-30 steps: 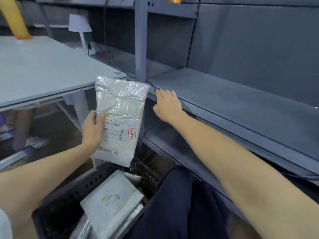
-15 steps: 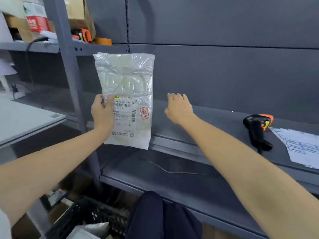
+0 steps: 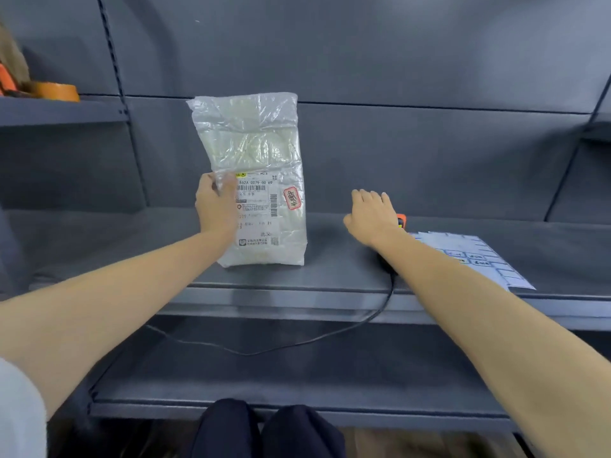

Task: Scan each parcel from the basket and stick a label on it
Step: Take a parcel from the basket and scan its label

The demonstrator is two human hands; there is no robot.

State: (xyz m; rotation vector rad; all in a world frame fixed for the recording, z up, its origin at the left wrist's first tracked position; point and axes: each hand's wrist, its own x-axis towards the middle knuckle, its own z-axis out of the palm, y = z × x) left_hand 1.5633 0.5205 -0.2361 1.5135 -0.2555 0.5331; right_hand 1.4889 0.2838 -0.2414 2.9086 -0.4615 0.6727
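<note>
A clear plastic parcel (image 3: 254,150) with a white shipping label and a red stamp stands upright above the grey shelf (image 3: 330,269). My left hand (image 3: 215,208) grips its left edge, thumb on the front. My right hand (image 3: 372,216) hovers with straight fingers over the black and orange scanner (image 3: 401,220), which is mostly hidden under it. A sheet of blue-edged labels (image 3: 476,256) lies flat on the shelf right of the scanner. The basket is out of view.
The scanner's black cable (image 3: 330,335) drops over the shelf edge onto the lower shelf. A roll of orange tape (image 3: 56,91) sits on a higher shelf at the left. Grey back panels close off the rear. My knees show at the bottom.
My view turned right and the basket left the frame. My left hand carried the parcel right to above the shelf. My right hand moved right, over the scanner.
</note>
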